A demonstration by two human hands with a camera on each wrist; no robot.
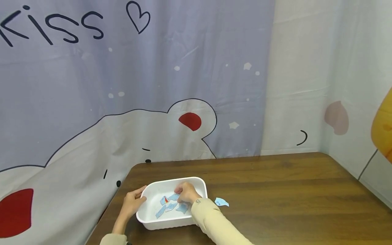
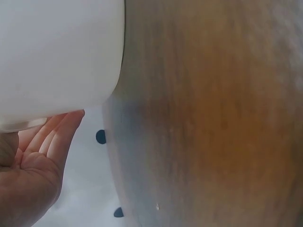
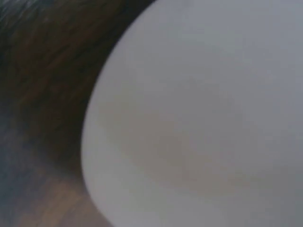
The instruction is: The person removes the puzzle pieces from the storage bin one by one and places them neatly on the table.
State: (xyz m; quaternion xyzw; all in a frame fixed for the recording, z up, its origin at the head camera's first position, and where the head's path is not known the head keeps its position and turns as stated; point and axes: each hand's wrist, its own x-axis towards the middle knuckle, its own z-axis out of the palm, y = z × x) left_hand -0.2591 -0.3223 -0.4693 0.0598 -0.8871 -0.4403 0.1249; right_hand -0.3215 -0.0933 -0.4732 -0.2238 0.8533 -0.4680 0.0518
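A white plastic tub [image 1: 171, 223] stands at the table's left front. My left hand [image 1: 131, 204] grips its left rim, thumb over the edge and fingers along the outside; the left wrist view shows this hand [image 2: 40, 165] under the rim. My right hand [image 1: 187, 192] reaches into the tub, fingers bent down among several flat, light-blue, jagged pieces; I cannot tell whether it pinches one. One blue piece [image 1: 173, 197] lies right at its fingertips, and another piece [image 1: 164, 200] bears a red-orange patch. In the right wrist view only the blurred tub [image 3: 189, 118] shows, no hand.
Another light-blue piece [image 1: 222, 202] lies on the wooden table [image 1: 275, 197], just right of the tub. A printed curtain [image 1: 239, 85] hangs behind the table and along its sides. The table's left edge runs close by the left forearm.
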